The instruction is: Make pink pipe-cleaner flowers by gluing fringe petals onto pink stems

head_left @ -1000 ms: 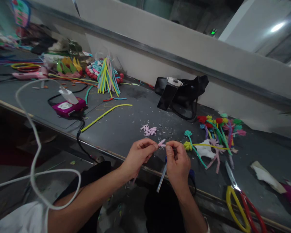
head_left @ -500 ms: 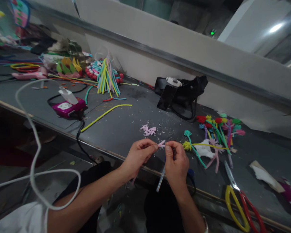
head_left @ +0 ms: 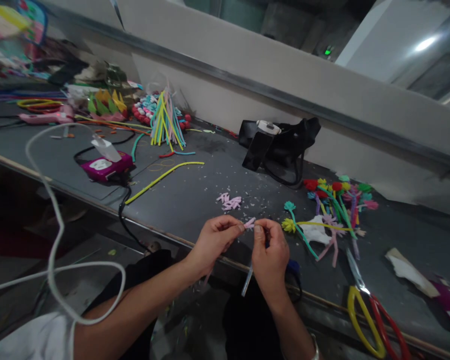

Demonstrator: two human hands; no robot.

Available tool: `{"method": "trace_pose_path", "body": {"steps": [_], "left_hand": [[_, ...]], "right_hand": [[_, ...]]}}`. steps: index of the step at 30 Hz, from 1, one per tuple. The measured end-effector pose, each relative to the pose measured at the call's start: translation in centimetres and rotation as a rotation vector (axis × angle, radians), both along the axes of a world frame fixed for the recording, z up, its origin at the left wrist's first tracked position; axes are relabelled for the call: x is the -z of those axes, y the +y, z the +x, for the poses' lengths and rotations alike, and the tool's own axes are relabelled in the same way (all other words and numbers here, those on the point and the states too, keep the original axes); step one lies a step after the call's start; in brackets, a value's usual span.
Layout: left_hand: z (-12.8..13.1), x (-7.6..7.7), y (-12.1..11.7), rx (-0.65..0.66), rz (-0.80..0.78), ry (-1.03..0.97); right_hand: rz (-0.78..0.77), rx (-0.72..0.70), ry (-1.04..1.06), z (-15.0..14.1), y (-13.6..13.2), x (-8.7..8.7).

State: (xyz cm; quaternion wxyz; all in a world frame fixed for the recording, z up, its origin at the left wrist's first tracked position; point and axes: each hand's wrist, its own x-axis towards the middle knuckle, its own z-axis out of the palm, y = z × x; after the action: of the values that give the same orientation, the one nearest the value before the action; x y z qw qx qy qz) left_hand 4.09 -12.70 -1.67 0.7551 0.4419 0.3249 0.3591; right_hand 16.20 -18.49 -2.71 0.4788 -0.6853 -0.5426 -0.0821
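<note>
My left hand point(head_left: 218, 241) is closed in a pinch on short pink pipe cleaner pieces point(head_left: 250, 223) just above the table's front edge. The thumb and fingers of my right hand point(head_left: 270, 250) close on the other side of the same pieces. A pale, clear stick point(head_left: 247, 283) slants down from behind my right hand; I cannot tell what it belongs to. Just beyond my hands lies a small pile of cut pink pipe cleaner pieces point(head_left: 230, 201). Right of my right hand are a yellow pipe cleaner flower point(head_left: 288, 225) and a teal one point(head_left: 290, 205).
Large scissors point(head_left: 360, 290) with yellow and red handles lie at right, near more pipe cleaner flowers point(head_left: 337, 192). A black bag point(head_left: 292, 145) stands against the wall. Left are a yellow pipe cleaner point(head_left: 161, 180), a purple power strip point(head_left: 107, 167), and a looping white cable point(head_left: 56, 240).
My right hand has shifted slightly left and turned a little. The pink pieces stay pinched between both hands, and the table items look the same.
</note>
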Motion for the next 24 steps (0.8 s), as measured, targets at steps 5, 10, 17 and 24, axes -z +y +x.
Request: {"method": "trace_pose_path", "body": {"steps": [5,10,17,24], "left_hand": [[0.0,0.2,0.0,0.004,-0.003,-0.003],[0.0,0.8,0.1,0.0,0.001,-0.014],[-0.8,0.4,1.2,-0.052,-0.002,-0.055],[-2.0,0.3,2.2,-0.045,0.022,-0.059]], "right_hand": [[0.009,0.005,0.015,-0.1,-0.1,0.0],[0.012,-0.02,0.066,-0.3,-0.4,-0.1],[-0.044,0.103,-0.114,2.1,-0.9,-0.3],[-0.341,0.072,-0.401,6.1,-4.1,0.9]]}}
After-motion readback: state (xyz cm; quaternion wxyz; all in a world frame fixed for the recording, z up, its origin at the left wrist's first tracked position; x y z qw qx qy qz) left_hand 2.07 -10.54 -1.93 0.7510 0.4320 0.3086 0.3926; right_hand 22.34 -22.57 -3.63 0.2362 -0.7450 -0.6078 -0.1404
